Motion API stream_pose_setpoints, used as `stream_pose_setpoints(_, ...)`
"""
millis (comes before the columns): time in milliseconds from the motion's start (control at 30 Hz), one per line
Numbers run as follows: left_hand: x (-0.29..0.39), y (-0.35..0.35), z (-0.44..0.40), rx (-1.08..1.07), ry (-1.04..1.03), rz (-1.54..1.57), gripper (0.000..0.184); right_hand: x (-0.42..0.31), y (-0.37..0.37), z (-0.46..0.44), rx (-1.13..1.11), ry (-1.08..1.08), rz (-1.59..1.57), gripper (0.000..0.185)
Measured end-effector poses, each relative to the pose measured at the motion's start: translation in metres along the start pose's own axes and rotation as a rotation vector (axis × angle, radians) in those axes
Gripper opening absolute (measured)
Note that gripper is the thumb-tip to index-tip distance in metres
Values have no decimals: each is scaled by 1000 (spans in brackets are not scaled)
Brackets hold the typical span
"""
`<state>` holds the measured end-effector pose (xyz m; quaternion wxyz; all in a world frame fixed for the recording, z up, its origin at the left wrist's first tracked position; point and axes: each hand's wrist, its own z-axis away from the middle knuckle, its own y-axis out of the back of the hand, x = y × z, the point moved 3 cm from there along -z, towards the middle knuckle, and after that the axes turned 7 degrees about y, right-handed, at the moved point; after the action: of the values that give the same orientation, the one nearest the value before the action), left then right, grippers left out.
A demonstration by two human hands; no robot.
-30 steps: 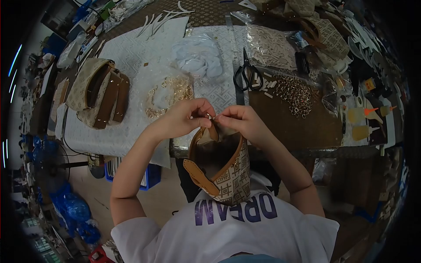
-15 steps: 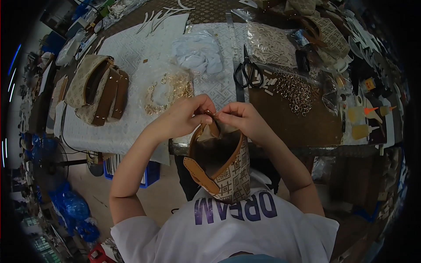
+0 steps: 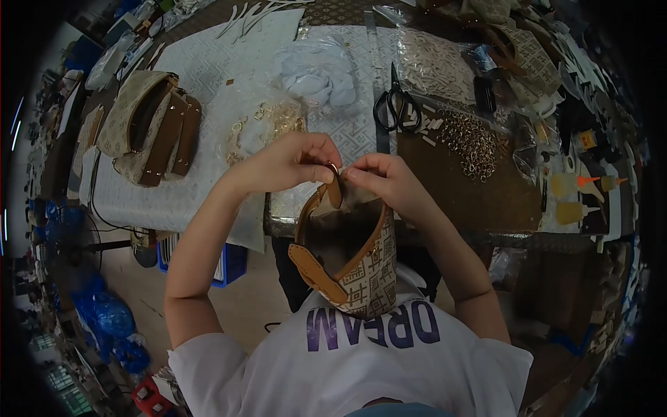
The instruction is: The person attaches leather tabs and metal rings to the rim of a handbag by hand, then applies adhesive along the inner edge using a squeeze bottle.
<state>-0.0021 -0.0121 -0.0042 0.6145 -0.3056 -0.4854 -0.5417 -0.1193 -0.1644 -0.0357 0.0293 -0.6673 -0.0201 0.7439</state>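
Pinching tan tab on patterned bag, left hand; right hand close by, grip unclear.

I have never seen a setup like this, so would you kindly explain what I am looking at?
There is no machine here: these are a person's bare hands, seen by one camera worn on that person's head, looking forward and down.

The left hand pinches a brown tab at the mouth of an open patterned bag, held in front of the shirt. The right hand is close beside it; whether its fingertips grip anything is too small to tell.

On the worktable lie black-handled scissors, a pile of small metal rings, gold-coloured metal parts in clear plastic and, at the left, another patterned bag with brown sides.
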Motion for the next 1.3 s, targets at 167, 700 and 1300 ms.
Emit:
stream_pose_setpoints(167,-10,6,-4,-76,34,223,13,0,0,-1,2,14,-3,25)
stream_pose_setpoints(700,-32,-4,-4,14,32,447,27,-2,-2,-5,-20,-69,-25,20)
stream_pose_setpoints(1300,-36,-13,-7,53,1,553,24,-8,-1,-7,-78,79,120,10)
